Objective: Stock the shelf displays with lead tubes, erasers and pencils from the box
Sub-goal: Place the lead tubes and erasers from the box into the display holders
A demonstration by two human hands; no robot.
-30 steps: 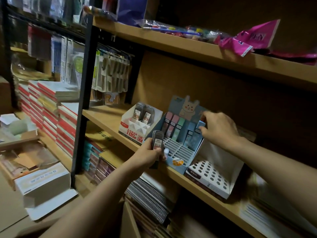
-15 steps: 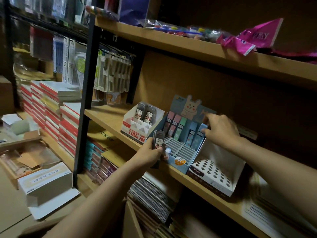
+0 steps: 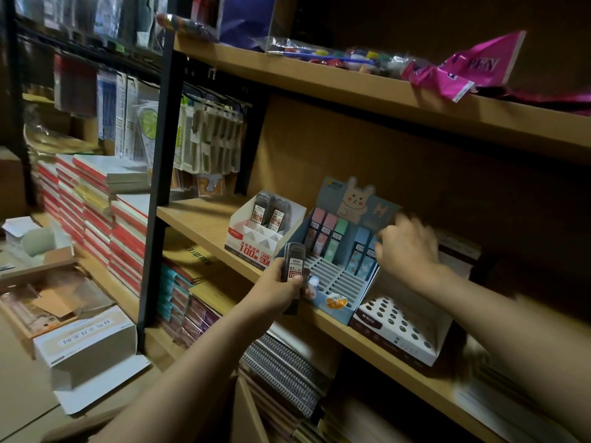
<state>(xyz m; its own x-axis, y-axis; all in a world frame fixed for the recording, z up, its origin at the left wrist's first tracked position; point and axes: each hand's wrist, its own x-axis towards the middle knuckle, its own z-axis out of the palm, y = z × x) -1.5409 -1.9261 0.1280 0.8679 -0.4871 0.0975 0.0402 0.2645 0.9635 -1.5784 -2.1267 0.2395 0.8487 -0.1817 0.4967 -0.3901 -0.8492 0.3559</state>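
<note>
Gripping a bundle of dark lead tubes with white "0.7" labels, your left hand sits just before the blue rabbit display. Your right hand, blurred, reaches over that display's right side; you cannot tell its finger state.

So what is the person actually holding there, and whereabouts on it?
The left hand grips a dark lead tube around its lower half. The blurred right hand at the blue display shows no clear hold.

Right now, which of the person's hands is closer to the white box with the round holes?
Right. The right hand hovers just above and behind the white box, at the blue rabbit display. The left hand, gripping dark lead tubes, is farther off, beyond that display.
</note>
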